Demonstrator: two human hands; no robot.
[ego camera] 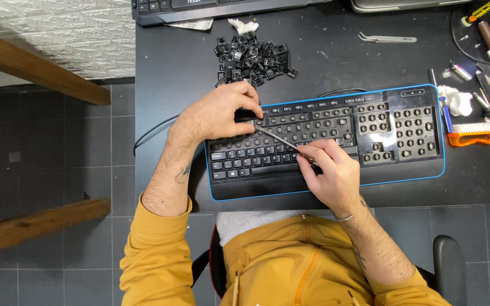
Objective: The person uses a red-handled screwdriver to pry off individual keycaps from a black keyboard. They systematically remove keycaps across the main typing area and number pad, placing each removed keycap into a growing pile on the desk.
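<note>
your left hand (219, 113) presses on the keyboard (327, 141) upper-left corner, fingers curled at a cap there, likely to steady the board; can't tell if it actually pinches a cap. at 12 o'clock from it lies a pile of loose keycaps (253, 58), pulled caps parked clear of the board. your right hand (330, 173) pinches a thin metal tool (282, 141), tip angled to 10 o'clock under a key for prying. right half of the board is already bare. at 3 o'clock: an orange brush (474, 135).

black blue-edged keyboard (336, 147) flat on desk, right keycaps stripped off.
</note>
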